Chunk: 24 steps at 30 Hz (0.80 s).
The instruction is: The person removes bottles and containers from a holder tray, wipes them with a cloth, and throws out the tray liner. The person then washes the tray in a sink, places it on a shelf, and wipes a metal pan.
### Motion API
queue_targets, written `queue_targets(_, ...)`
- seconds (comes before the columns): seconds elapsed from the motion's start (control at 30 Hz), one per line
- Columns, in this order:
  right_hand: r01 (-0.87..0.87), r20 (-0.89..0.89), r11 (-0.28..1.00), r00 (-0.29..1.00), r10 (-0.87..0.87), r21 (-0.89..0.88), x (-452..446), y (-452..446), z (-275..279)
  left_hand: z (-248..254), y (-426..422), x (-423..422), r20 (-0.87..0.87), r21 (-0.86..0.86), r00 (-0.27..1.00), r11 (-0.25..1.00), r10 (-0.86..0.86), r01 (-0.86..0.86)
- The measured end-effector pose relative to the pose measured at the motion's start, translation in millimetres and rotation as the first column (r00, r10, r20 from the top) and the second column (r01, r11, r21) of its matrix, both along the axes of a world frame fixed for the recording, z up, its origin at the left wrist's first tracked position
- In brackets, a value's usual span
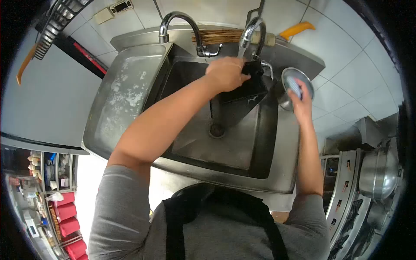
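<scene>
Left hand clamped on black container, right hand around sponge at steel pot; wet grip could be lost, pot tipped by nudge

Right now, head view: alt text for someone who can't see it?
A person's left hand holds a black object beneath the right-hand faucet of a steel sink. The right hand holds a pale sponge at the mouth of a metal pot beside the basin.
</scene>
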State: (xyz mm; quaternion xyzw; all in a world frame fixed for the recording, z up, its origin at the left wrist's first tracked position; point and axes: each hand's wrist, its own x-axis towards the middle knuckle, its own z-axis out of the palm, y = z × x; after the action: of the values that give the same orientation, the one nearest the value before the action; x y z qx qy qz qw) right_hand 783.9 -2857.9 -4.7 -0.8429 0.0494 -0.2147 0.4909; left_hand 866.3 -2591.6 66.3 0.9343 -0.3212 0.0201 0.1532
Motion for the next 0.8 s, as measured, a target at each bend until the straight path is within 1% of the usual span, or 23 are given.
queue_targets(0.03,0.114,0.099,0.983,0.99,-0.1,-0.146,10.7,-14.6,1.9,-3.7,-13.1,3.0,0.001,-0.007,1.0,1.0,-0.024,0.024)
queue_targets(0.07,0.18,0.115,0.939,0.982,-0.152,-0.294,24.5,-34.0,-5.8,-3.5,-21.5,4.1,-0.001,-0.014,0.999,0.999,-0.049,0.049)
queue_targets(0.1,0.235,0.073,0.851,0.971,-0.228,-0.47,32.0,-39.3,-11.0,-0.8,-23.9,2.6,-0.034,-0.037,0.997,0.997,-0.065,0.064)
queue_targets(0.17,0.276,0.035,0.584,0.921,-0.389,-0.764,40.3,-46.0,-16.2,4.4,-22.9,1.0,-0.1,-0.078,0.99,0.993,-0.096,0.089)
queue_targets(0.2,0.351,0.14,0.437,0.884,-0.445,-0.828,40.3,-37.4,-11.7,-0.3,-21.0,9.4,-0.126,-0.051,0.992,0.999,0.0,-0.007)
queue_targets(0.23,0.366,0.215,0.57,0.924,-0.316,-0.736,43.1,-26.9,-6.6,-7.6,-18.1,20.9,-0.151,-0.022,0.984,0.995,0.097,-0.101)
queue_targets(0.27,0.349,0.305,0.693,0.933,-0.192,-0.631,45.6,-12.5,-2.6,-16.7,-14.5,30.8,-0.172,0.011,0.966,0.981,0.191,-0.192)
queue_targets(0.3,0.23,0.338,0.823,0.94,-0.05,-0.518,39.5,24.8,9.1,8.9,-7.7,16.7,-0.265,0.014,0.935,0.97,0.237,-0.242)
queue_targets(0.33,0.161,0.406,0.855,0.912,0.062,-0.493,33.3,63.2,12.3,-5.0,-1.8,28.5,-0.248,-0.091,0.939,0.959,0.24,-0.269)
queue_targets(0.37,0.001,0.316,0.898,0.936,0.153,-0.44,23.5,100.6,16.0,-24.8,4.3,43.4,-0.231,-0.196,0.942,0.937,0.243,-0.289)
queue_targets(0.4,-0.215,0.182,0.802,0.911,0.371,-0.557,22.5,126.4,9.4,-34.2,10.4,49.0,-0.201,-0.212,0.954,0.941,0.222,-0.264)
queue_targets(0.43,-0.307,0.233,0.706,0.797,0.557,-0.638,22.9,146.0,10.9,-41.3,17.2,55.2,-0.169,-0.226,0.966,0.946,0.195,-0.231)
queue_targets(0.47,-0.284,0.326,0.74,0.762,0.56,-0.609,27.6,158.0,14.3,-52.6,30.6,67.9,-0.06,-0.119,0.996,0.99,0.07,-0.077)
queue_targets(0.5,-0.36,0.184,0.684,0.789,0.586,-0.635,41.1,151.7,20.1,-58.6,39.1,82.2,0.036,-0.001,0.996,0.996,-0.087,0.087)
queue_targets(0.53,-0.295,0.131,0.651,0.843,0.522,-0.699,51.7,143.4,22.6,-50.3,40.0,63.9,-0.264,-0.282,0.964,0.954,0.022,-0.099)
queue_targets(0.57,-0.255,0.18,0.699,0.856,0.484,-0.668,67.1,136.8,8.9,-71.9,52.1,86.2,-0.254,-0.337,0.962,0.941,-0.101,0.01)
queue_targets(0.6,-0.37,0.16,0.686,0.8,0.578,-0.626,81.0,130.8,-1.8,-57.1,52.0,75.1,-0.412,-0.297,0.911,0.946,-0.007,-0.127)
queue_targets(0.63,-0.346,0.135,0.627,0.796,0.59,-0.698,88.3,136.8,-13.0,-58.9,52.7,79.3,-0.519,-0.34,0.854,0.924,-0.031,-0.173)
queue_targets(0.67,-0.295,-0.067,0.616,0.928,0.366,-0.73,41.8,151.8,36.6,-47.2,48.0,69.1,-0.584,-0.313,0.81,0.906,0.054,-0.286)
queue_targets(0.7,-0.399,-0.188,0.54,0.895,0.404,-0.741,26.0,159.9,46.2,-45.8,44.4,65.9,-0.655,-0.348,0.754,0.87,0.041,-0.35)
queue_targets(0.73,-0.424,-0.019,0.514,0.784,0.62,-0.746,31.5,162.4,18.4,-29.2,33.1,50.6,-0.689,-0.304,0.721,0.875,0.071,-0.377)
queue_targets(0.77,-0.343,0.281,0.639,0.687,0.67,-0.688,34.8,155.5,3.8,-24.4,25.0,40.8,-0.693,-0.292,0.713,0.866,0.101,-0.406)
queue_targets(0.8,-0.336,0.164,0.607,0.767,0.62,-0.72,35.7,140.6,8.0,-37.8,24.9,49.0,-0.705,-0.307,0.705,0.861,0.082,-0.406)
